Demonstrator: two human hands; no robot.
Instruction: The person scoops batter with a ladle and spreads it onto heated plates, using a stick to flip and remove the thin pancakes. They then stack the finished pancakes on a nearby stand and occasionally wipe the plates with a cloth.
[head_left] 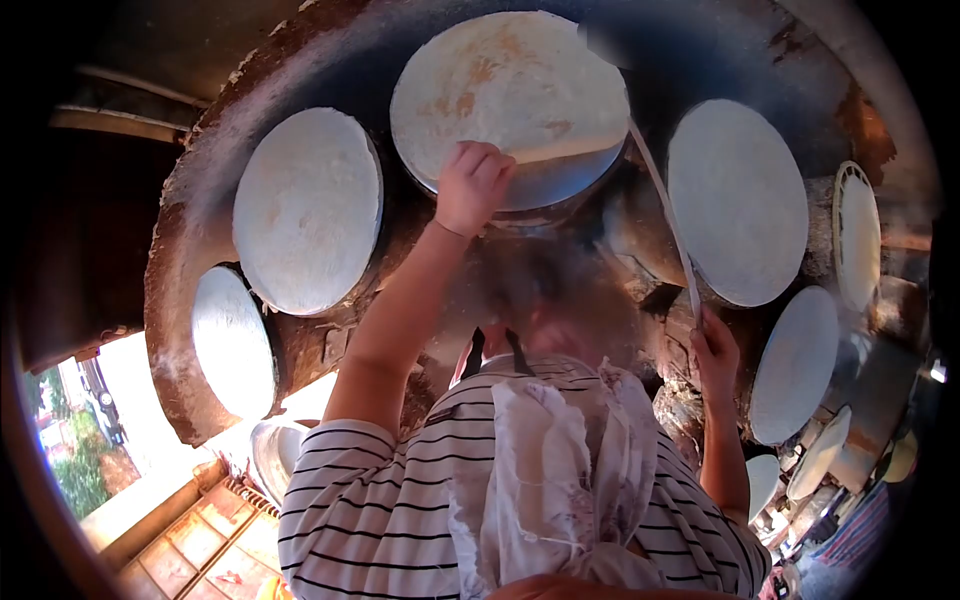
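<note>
Flatbread lies flat on the griddle's top middle | your left hand pinches its near edge | your right hand grips a stick slanting toward it.

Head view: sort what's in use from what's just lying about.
In use:
top flatbread, gripped by a person's raised hand
long stick, held in that person's other hand

Lying about:
left flatbread
right flatbread
round plates
</note>
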